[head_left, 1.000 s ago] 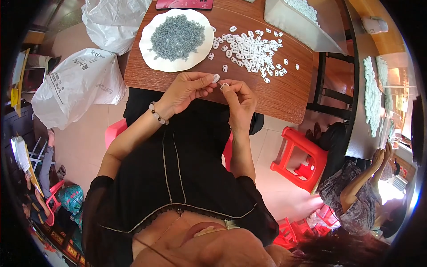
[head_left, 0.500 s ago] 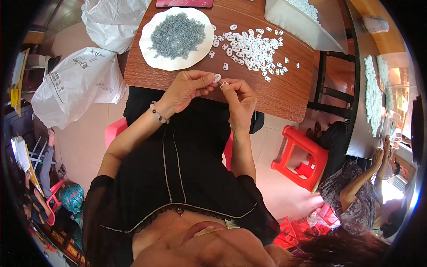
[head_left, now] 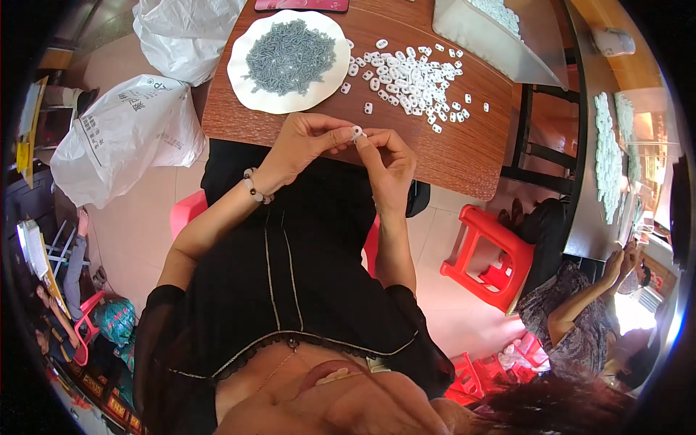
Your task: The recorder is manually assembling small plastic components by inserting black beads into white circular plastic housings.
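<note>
My left hand point(head_left: 310, 143) pinches a small white oval plastic piece point(head_left: 357, 131) with dark holes, just off the near edge of the table. Against it my right hand point(head_left: 390, 161) closes thumb and forefinger on a second small white piece, mostly covered by the fingertips. The two hands touch or nearly touch. Beyond them stands a white scalloped plate point(head_left: 245, 96) with a heap of small grey plug-like pieces point(head_left: 290, 56). To its right, many loose white two-hole pieces point(head_left: 413, 81) lie spread on the brown wooden table point(head_left: 250, 130).
A whitish bin point(head_left: 471, 40) with more white pieces stands at the far right of the table. White sacks point(head_left: 130, 138) sit on the floor at left. At right are a red stool point(head_left: 471, 246), a dark table point(head_left: 587, 196) with white pieces, and a seated person point(head_left: 580, 312).
My hands have come closer together, so the two white pieces now meet at the fingertips. At right, the other person's hands have lowered a little.
</note>
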Motion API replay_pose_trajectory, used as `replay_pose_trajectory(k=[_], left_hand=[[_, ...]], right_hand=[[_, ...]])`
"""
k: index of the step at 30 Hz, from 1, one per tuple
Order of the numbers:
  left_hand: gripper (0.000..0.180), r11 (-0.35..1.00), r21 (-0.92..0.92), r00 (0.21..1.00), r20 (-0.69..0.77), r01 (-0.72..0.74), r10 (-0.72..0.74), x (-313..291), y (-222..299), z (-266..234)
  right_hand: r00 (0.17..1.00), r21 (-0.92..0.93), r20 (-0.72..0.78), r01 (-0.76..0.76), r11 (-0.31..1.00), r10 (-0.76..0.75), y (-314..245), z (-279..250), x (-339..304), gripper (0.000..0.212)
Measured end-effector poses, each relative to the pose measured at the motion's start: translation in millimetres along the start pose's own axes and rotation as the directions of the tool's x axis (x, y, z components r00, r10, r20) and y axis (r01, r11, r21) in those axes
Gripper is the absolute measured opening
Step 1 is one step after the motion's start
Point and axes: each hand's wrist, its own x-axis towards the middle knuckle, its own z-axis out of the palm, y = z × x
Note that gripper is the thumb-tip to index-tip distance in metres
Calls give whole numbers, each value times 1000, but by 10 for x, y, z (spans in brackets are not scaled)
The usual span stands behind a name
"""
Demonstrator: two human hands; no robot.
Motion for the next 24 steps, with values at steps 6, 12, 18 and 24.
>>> replay_pose_trajectory(k=[6,12,18,24], left_hand=[[22,1000,2,999,40,21,-21,-33,151,-29],[21,1000,-23,996,93,17,-15,-61,221,-37],[21,993,-86,985,162,75,-60,-66,232,-87],[22,973,-175,976,182,153,-121,-103,241,-74]], right_hand=[[991,161,130,-46,986,25,-49,-34,6,13],[981,131,192,14,991,-39,-114,-42,10,29],[966,144,251,27,989,-62,-101,-64,8,32],[954,196,297,-14,980,-45,-79,-80,7,31]])
